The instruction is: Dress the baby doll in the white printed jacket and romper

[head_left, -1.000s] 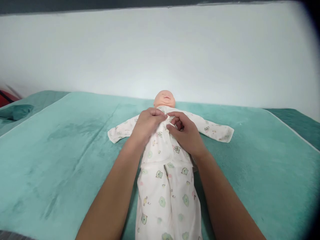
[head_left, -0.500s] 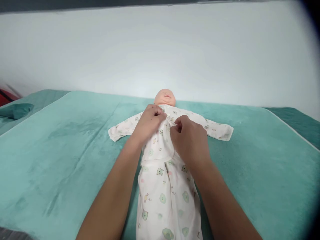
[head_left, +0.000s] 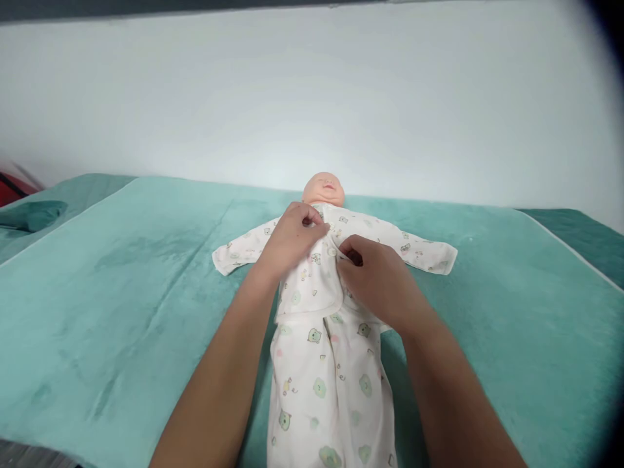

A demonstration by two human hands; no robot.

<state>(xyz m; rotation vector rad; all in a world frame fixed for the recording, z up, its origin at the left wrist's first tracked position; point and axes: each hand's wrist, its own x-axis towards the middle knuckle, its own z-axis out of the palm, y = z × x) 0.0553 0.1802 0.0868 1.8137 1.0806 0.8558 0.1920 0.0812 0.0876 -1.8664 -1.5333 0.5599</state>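
A baby doll [head_left: 324,188] lies on its back on a teal towel [head_left: 121,286], head away from me and sleeves spread to both sides. It wears a white shirt [head_left: 312,286] and trousers [head_left: 326,390] printed with small green bears. My left hand [head_left: 290,240] pinches the shirt's front edge at the upper chest, fingers closed. A little lower on the chest, my right hand [head_left: 377,279] is closed on the other front edge. The two hands almost meet over a small button.
A white wall rises behind the padded surface. A darker green folded cloth [head_left: 29,214] and something red [head_left: 10,188] lie at the far left. A darker teal cover [head_left: 580,240] shows at the right edge.
My right hand has slid down and outward on the chest, with its fingers curling from loose to a closed pinch. The left hand has stayed at the upper chest.
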